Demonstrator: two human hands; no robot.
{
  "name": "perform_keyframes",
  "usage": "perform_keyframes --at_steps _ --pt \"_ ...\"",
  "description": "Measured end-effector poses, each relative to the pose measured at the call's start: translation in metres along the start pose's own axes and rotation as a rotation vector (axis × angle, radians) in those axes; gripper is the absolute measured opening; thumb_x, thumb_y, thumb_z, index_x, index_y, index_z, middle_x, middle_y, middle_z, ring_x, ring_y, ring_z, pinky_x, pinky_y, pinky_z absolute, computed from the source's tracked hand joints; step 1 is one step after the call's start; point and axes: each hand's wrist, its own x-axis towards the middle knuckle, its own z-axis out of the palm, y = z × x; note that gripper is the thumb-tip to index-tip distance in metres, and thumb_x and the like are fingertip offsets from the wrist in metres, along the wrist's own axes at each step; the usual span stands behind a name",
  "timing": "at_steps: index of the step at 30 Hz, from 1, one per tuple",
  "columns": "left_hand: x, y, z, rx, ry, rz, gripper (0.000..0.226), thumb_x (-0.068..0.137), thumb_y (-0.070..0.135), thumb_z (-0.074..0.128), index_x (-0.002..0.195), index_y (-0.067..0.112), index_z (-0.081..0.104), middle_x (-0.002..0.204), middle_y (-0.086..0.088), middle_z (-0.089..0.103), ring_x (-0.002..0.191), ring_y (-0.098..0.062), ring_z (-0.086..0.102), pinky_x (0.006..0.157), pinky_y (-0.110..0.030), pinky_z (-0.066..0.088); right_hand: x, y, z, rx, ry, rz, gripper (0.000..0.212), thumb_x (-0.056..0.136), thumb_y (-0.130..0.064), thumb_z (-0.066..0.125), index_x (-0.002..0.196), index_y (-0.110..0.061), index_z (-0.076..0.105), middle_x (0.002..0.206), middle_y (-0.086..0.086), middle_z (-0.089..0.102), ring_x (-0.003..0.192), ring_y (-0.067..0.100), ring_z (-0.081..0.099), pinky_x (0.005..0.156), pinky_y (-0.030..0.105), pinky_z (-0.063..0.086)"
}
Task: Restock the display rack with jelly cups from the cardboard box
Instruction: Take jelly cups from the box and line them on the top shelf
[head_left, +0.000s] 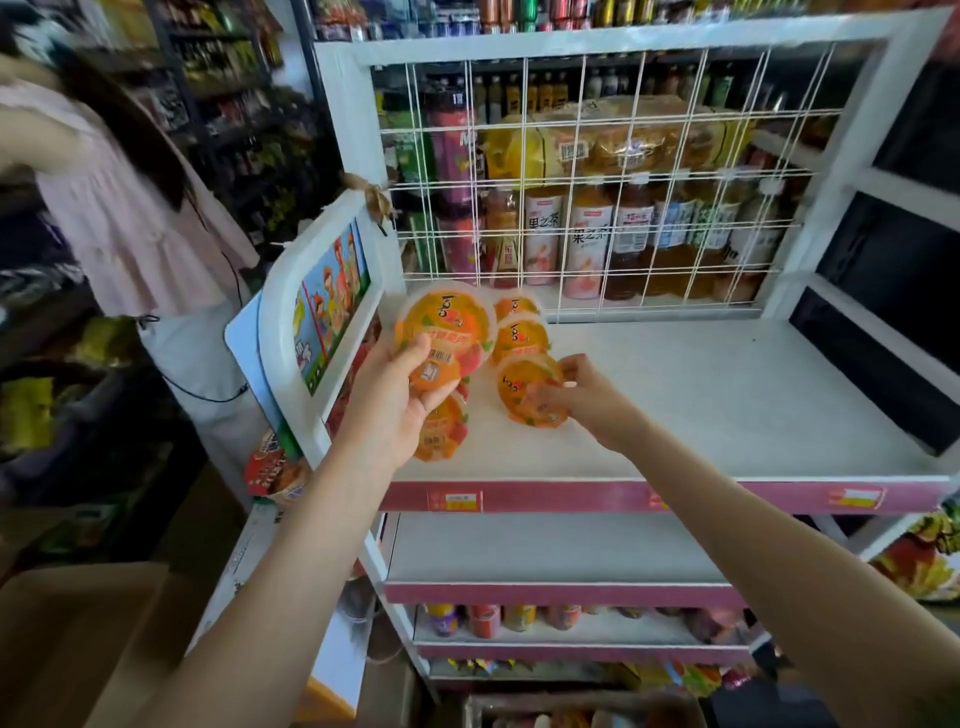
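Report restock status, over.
Left hand grips two jelly cups. Right hand pinches a third cup on the top shelf, beside two placed cups. Nothing in the way.

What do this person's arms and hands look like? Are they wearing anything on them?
Nothing worn that I can see. The left arm and right arm are bare, with no sleeves in view. The left hand and right hand have no gloves, rings, watch or bracelet showing.
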Motion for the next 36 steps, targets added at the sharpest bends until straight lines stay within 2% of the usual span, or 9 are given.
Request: perform_keyframes --at_steps 3,6,12,17,23,28,31,34,36 --pt "0.009 -0.001 0.001 0.028 0.029 -0.004 0.024 0.092 0.01 0.057 0.116 0.006 0.053 0.108 -0.009 0.065 0.097 -0.019 0.065 0.077 -0.036 0.059 0.014 0.0 -0.006 -0.135 -0.078 0.02 0.057 0.08 -0.027 0.073 0.126 -0.016 0.041 0.113 0.006 0.055 0.1 0.02 0.056 0.079 0.028 0.05" --pt "0.017 0.0 0.003 0.043 0.057 0.001 0.025 0.093 0.011 0.056 0.117 0.005 0.052 0.107 -0.008 0.064 0.096 -0.018 0.064 0.078 -0.036 0.058 0.025 -0.012 -0.017 -0.463 -0.178 0.01 0.082 0.065 -0.045 0.074 0.138 -0.029 0.039 0.124 0.007 0.051 0.115 0.024 0.049 0.098 0.041 0.045" --pt "0.028 -0.005 0.007 -0.007 0.089 -0.015 0.009 0.095 0.011 0.053 0.103 0.009 0.056 0.1 -0.006 0.063 0.091 -0.018 0.063 0.09 -0.046 0.053 0.035 -0.021 -0.023 -0.455 -0.287 0.012 0.064 0.078 -0.017 0.075 0.133 -0.017 0.042 0.121 0.001 0.053 0.104 0.018 0.054 0.075 0.023 0.049" --pt "0.034 -0.005 0.008 -0.003 0.103 -0.006 0.017 0.094 0.012 0.055 0.11 0.005 0.055 0.102 -0.007 0.065 0.093 -0.018 0.065 0.083 -0.041 0.057 0.045 -0.007 -0.017 -0.351 -0.159 -0.038 0.064 0.078 -0.014 0.076 0.134 -0.013 0.045 0.125 0.007 0.053 0.11 0.026 0.056 0.087 0.041 0.055" --pt "0.036 -0.007 0.01 0.024 0.14 0.006 0.03 0.095 0.014 0.055 0.122 0.003 0.051 0.111 -0.009 0.063 0.098 -0.02 0.063 0.075 -0.037 0.059 0.049 -0.004 -0.011 -0.435 -0.104 -0.078 0.06 0.079 -0.02 0.073 0.132 -0.016 0.045 0.122 0.004 0.056 0.106 0.022 0.056 0.083 0.036 0.055" --pt "0.032 -0.016 0.017 0.057 0.147 -0.009 0.024 0.095 0.01 0.054 0.117 0.001 0.051 0.113 -0.012 0.063 0.1 -0.024 0.065 0.078 -0.039 0.058 0.047 -0.004 -0.012 -0.48 -0.062 -0.098 0.075 0.079 -0.016 0.074 0.137 -0.011 0.026 0.112 0.005 0.05 0.102 0.021 0.052 0.082 0.033 0.05" --pt "0.028 -0.026 0.022 0.085 0.17 -0.019 0.04 0.091 0.005 0.058 0.128 0.004 0.041 0.123 -0.013 0.056 0.102 -0.024 0.062 0.07 -0.038 0.06 0.042 -0.002 -0.015 -0.56 0.022 -0.161 0.088 0.072 -0.029 0.08 0.139 -0.014 0.025 0.125 0.008 0.049 0.116 0.027 0.047 0.095 0.043 0.045" --pt "0.023 -0.039 0.031 0.192 0.168 0.019 0.053 0.091 0.001 0.057 0.134 0.02 0.034 0.124 -0.005 0.05 0.107 -0.022 0.058 0.083 -0.049 0.056 0.02 -0.012 -0.018 -0.487 0.26 -0.359 0.064 0.081 -0.039 0.07 0.131 -0.014 0.039 0.12 0.005 0.05 0.11 0.021 0.046 0.092 0.035 0.043" --pt "0.017 -0.049 0.038 0.237 0.111 0.052 0.059 0.093 0.002 0.055 0.138 0.03 0.03 0.129 -0.001 0.048 0.113 -0.021 0.056 0.088 -0.049 0.053 -0.004 -0.028 -0.019 -0.167 0.18 -0.382 0.038 0.093 -0.04 0.055 0.117 -0.012 0.049 0.1 0.001 0.056 0.091 0.018 0.053 0.074 0.023 0.046"
